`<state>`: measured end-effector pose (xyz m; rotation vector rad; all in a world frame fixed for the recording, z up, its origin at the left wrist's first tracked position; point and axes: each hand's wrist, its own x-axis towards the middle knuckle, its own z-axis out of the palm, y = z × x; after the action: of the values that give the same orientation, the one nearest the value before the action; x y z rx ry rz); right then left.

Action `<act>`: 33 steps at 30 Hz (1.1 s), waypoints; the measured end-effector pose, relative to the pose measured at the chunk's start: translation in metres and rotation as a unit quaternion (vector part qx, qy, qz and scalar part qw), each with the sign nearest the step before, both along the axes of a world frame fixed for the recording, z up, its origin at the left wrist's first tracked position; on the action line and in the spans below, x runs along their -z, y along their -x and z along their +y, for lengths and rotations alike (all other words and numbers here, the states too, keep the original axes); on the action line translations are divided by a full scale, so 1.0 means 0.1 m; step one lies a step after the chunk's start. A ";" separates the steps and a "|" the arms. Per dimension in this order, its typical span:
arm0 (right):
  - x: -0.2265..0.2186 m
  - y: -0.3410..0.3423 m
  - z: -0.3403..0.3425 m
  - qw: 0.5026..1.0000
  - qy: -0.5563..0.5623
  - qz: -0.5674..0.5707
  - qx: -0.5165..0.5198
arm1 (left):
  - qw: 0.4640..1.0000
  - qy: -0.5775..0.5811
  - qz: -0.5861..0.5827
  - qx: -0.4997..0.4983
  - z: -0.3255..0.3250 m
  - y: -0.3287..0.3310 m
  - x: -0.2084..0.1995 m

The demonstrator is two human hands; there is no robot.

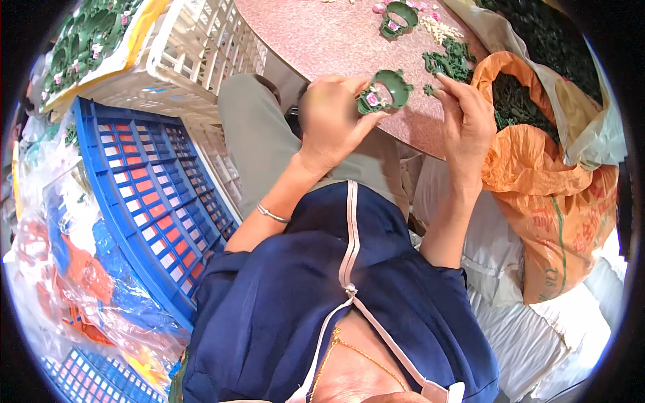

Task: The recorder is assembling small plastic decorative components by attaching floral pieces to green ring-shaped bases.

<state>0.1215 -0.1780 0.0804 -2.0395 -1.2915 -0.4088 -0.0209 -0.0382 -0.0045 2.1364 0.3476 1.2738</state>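
A: What have the hands got?

B: The left hand is curled closed around a green plastic ring, fingertips pinching its left rim where pink flowers sit. The right hand is loosely open, fingers stretched up, the fingertips pressing a small green leaf piece at the table edge just right of the ring.

A: How does the ring lie?

B: It is held above the near edge of the round pink table, its open face turned up toward the camera. It is nearly round, so no clear long axis; the flowered side points to the person's left.

A: And around it?

B: A cluster of green leaf parts lies just beyond the right fingers, and a second green ring farther back beside small white pieces. An orange sack full of dark green parts crowds the right hand's side. To the left, a white crate stands over a blue crate.
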 end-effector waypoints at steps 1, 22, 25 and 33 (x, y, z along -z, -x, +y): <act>0.02 -0.04 -0.04 1.000 0.004 -0.007 0.015 | 1.000 -0.019 0.021 -0.011 0.02 0.01 0.01; 0.27 0.12 -0.08 0.994 0.011 0.082 -0.070 | 0.625 0.756 -0.092 0.170 -0.50 0.33 -0.05; 0.36 0.17 -0.01 0.989 0.023 0.094 -0.112 | 0.555 0.807 -0.106 0.172 -0.53 0.33 0.05; 0.52 0.06 0.13 0.990 0.018 0.116 -0.082 | 0.540 0.828 -0.070 0.131 -0.45 0.12 0.02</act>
<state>0.1152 -0.1653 0.0282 -1.9275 -1.3173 -0.0702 -0.0332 -0.0834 -0.0069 0.3376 0.7073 0.3457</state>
